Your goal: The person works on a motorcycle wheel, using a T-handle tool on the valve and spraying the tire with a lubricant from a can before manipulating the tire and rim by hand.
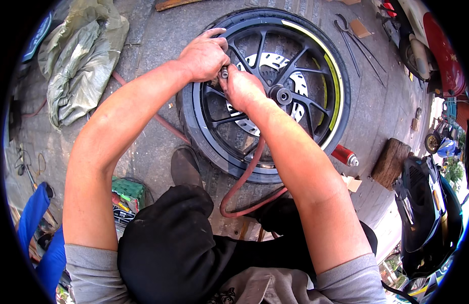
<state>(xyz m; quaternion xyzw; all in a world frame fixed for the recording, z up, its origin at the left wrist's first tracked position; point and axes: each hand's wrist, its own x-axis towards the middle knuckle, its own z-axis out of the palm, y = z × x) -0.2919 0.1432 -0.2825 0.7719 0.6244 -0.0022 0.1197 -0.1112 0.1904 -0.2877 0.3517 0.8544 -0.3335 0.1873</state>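
Observation:
A motorcycle wheel [341,104] with a black tyre, dark spokes and a yellow-green rim stripe lies flat on the ground before me. A slotted silver brake disc [269,61] shows behind the spokes. At the rim's left side, my left hand [205,54] is closed, its fingers bent over the rim edge; what they grip is hidden. Right beside it, my right hand [244,90] is closed around a small metal hose fitting [224,72], which sticks out between both hands. A red air hose [239,187] loops over the tyre and passes out of sight under my right forearm.
A red spray can [345,155] lies against the tyre's lower right, near a wooden block [390,163]. Long metal tyre levers [360,45] lie at the far right. Crumpled sheeting [82,61] is at left, a green basket [129,192] by my knee. Motorbike parts stand at right.

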